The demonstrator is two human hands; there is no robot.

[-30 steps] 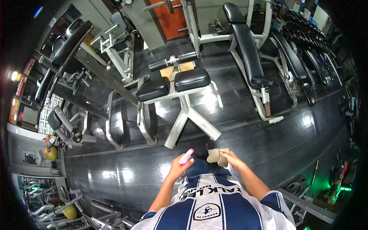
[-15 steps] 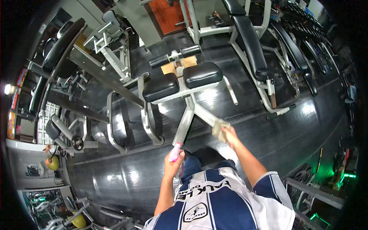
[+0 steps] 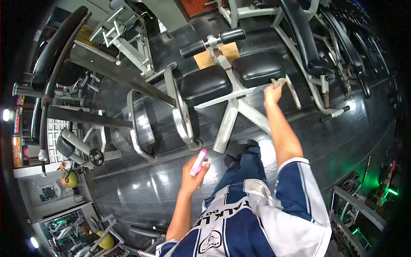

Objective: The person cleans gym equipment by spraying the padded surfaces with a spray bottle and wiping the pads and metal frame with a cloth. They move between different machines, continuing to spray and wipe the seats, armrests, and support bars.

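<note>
My right hand (image 3: pixel 272 93) grips a pale beige cloth (image 3: pixel 278 82) at the front right corner of a gym bench's right black pad (image 3: pixel 258 68). Just beyond the cloth, a light metal handle (image 3: pixel 294 93) slants down from the bench; whether the cloth touches pad or handle is hard to tell. The left black pad (image 3: pixel 206 85) sits beside it on the same light frame (image 3: pixel 227 124). Lower down, in front of my body, my left hand (image 3: pixel 191 177) is wrapped round a small white and pink spray bottle (image 3: pixel 198 162), its pink end pointing up.
Curved metal legs (image 3: pixel 184 124) of another machine stand on the left, with a long bar (image 3: pixel 115 77) above. An inclined black bench (image 3: pixel 302 36) is at the right. Roller pads (image 3: pixel 192 49) lie behind the seat pads. A rack (image 3: pixel 359 207) stands at lower right.
My right hand has reached forward with the cloth, from above the floor to the right pad's corner. The bench appears closer. My left hand still holds the spray bottle.
</note>
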